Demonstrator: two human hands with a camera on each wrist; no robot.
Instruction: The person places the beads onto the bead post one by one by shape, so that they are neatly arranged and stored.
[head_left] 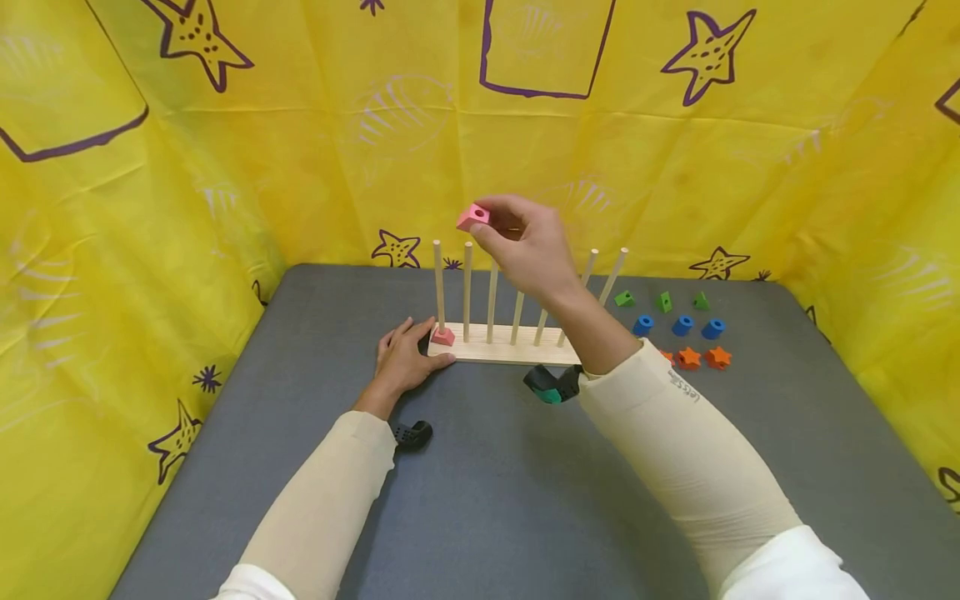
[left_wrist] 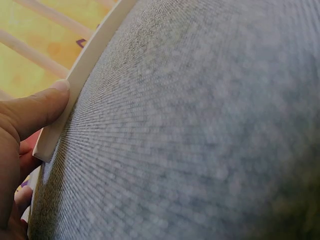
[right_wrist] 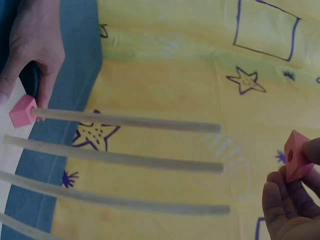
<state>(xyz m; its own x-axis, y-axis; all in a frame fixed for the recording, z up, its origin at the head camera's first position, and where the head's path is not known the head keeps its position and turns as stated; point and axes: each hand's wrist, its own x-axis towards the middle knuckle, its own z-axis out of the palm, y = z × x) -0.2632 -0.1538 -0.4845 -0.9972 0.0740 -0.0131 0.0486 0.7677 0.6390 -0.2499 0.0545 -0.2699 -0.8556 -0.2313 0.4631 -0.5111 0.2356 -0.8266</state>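
Between thumb and fingertips, my right hand (head_left: 531, 246) pinches a pink block (head_left: 473, 217) with a hole through it. It is held in the air, a little above the tops of the pegs. In the right wrist view, the same pink block (right_wrist: 297, 156) stands beyond the peg ends, apart from them. My left hand (head_left: 405, 357) grips the left end of the wooden peg board (head_left: 510, 354), its thumb (left_wrist: 42, 107) on the front edge. Another pink block (head_left: 443, 337) sits at the foot of the leftmost peg (head_left: 439, 287), beside the left fingers.
Right of the board lie rows of green triangular blocks (head_left: 664, 302), blue cylinders (head_left: 682, 325) and orange stars (head_left: 688, 358), the stars partly behind the right sleeve. Several upright pegs rise from the board. Yellow cloth (head_left: 337, 167) surrounds the grey table (head_left: 465, 500).
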